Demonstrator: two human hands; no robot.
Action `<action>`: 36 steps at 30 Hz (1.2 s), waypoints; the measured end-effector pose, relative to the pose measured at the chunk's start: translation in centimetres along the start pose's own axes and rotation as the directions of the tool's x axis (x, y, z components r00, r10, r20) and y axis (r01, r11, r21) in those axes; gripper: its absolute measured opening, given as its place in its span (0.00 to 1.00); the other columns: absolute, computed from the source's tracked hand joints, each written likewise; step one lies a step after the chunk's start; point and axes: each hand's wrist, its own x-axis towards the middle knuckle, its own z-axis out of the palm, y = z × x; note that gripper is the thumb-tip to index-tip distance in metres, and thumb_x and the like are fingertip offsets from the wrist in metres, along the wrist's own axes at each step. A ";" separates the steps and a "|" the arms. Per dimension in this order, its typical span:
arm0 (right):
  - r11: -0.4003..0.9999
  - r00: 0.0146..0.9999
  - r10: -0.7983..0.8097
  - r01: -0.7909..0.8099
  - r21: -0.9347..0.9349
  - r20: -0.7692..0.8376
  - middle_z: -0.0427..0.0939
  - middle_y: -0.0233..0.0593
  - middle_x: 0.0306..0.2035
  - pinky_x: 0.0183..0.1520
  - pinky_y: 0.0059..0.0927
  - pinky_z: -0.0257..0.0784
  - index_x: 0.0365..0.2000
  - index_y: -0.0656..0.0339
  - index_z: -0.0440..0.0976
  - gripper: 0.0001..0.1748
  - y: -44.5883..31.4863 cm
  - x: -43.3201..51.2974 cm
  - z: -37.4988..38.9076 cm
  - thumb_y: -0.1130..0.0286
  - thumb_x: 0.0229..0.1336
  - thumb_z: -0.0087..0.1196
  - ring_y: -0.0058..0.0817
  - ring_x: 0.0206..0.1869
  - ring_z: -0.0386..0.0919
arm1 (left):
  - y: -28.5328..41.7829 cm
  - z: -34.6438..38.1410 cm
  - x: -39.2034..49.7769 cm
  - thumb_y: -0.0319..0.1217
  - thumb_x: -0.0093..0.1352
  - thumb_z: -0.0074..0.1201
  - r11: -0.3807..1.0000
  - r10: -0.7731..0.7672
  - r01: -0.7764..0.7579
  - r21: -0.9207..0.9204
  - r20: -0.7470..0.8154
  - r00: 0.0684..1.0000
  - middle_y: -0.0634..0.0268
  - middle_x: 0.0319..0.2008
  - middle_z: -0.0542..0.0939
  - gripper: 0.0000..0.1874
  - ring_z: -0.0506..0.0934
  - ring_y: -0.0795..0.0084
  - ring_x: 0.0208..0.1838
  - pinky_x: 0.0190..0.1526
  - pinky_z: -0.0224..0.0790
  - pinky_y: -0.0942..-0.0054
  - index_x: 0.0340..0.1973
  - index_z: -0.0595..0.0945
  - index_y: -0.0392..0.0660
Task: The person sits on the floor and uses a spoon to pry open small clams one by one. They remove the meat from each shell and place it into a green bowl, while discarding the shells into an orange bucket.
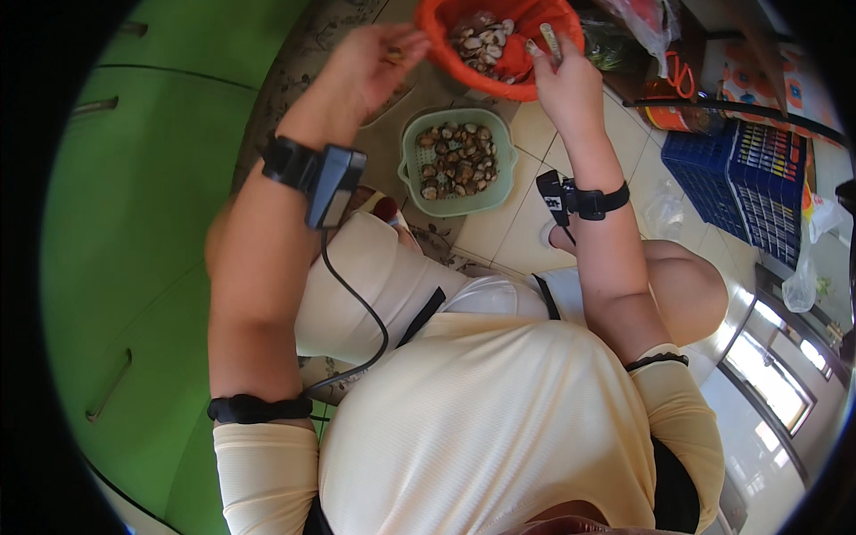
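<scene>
My right hand (565, 77) grips a utensil with a patterned metal handle (550, 41) over the right rim of a bin lined with a red plastic bag (461, 77). Empty-looking shells (488, 47) lie in the bag. My left hand (388, 60) is beside the bin's left rim, fingers bent, with a small yellowish thing at the palm that I cannot identify. Nearer to me, a pale green plastic basket (457, 210) holds many brown clams (461, 160). A dish (396, 107) shows partly beneath my left hand.
Green cabinet doors (154, 200) stand on the left. Blue plastic crates (735, 180), an orange-labelled bottle (669, 114) and clear plastic bags (665, 207) are on the right. A patterned mat and tiled floor (515, 241) lie below; my knees flank the near area.
</scene>
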 end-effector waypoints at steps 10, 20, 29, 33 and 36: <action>1.000 0.791 0.003 0.012 -0.021 0.612 0.86 0.52 0.36 0.46 0.49 0.81 0.40 0.62 0.83 0.15 1.9 -9.8 9.3 0.61 0.58 0.62 0.53 0.41 0.85 | -1.5 -10.4 6.6 0.49 0.78 0.42 0.990 0.001 -0.027 -0.141 -0.185 0.983 0.44 0.74 0.61 0.37 0.65 0.37 0.72 0.75 0.52 0.41 0.75 0.59 0.39; 0.921 0.542 -0.076 0.360 -0.150 0.837 0.85 0.52 0.45 0.49 0.49 0.82 0.46 0.58 0.84 0.16 5.8 -14.5 20.7 0.66 0.58 0.62 0.52 0.48 0.84 | -0.3 -4.6 4.2 0.32 0.78 0.45 0.989 -0.145 0.147 -0.025 -0.395 0.907 0.64 0.42 0.84 0.15 0.82 0.70 0.45 0.53 0.73 0.72 0.54 0.80 0.37; 0.582 0.628 0.047 -0.650 0.490 0.777 0.87 0.34 0.37 0.33 0.20 0.71 0.46 0.66 0.84 0.18 4.3 -9.6 9.8 0.65 0.59 0.72 0.17 0.36 0.82 | -1.8 -2.9 2.1 0.39 0.78 0.50 0.932 0.028 -0.061 0.357 0.099 0.995 0.57 0.61 0.80 0.24 0.79 0.63 0.62 0.67 0.68 0.66 0.67 0.76 0.42; 0.252 0.649 -0.007 -0.735 0.629 0.761 0.85 0.30 0.38 0.24 0.15 0.56 0.49 0.64 0.81 0.17 1.7 -6.6 0.4 0.68 0.63 0.68 0.07 0.27 0.72 | -2.3 1.1 -0.6 0.36 0.80 0.49 0.848 -0.070 -0.186 0.496 0.453 0.889 0.59 0.62 0.81 0.25 0.77 0.68 0.65 0.70 0.65 0.67 0.70 0.73 0.41; 0.148 0.750 -0.003 -0.654 0.742 0.661 0.84 0.29 0.38 0.22 0.15 0.49 0.46 0.64 0.80 0.14 -0.7 -4.7 -2.5 0.68 0.64 0.67 0.05 0.22 0.65 | -3.3 3.2 -2.8 0.36 0.83 0.46 0.818 -0.098 -0.322 0.476 0.668 0.737 0.59 0.65 0.79 0.24 0.74 0.70 0.68 0.72 0.63 0.70 0.71 0.72 0.40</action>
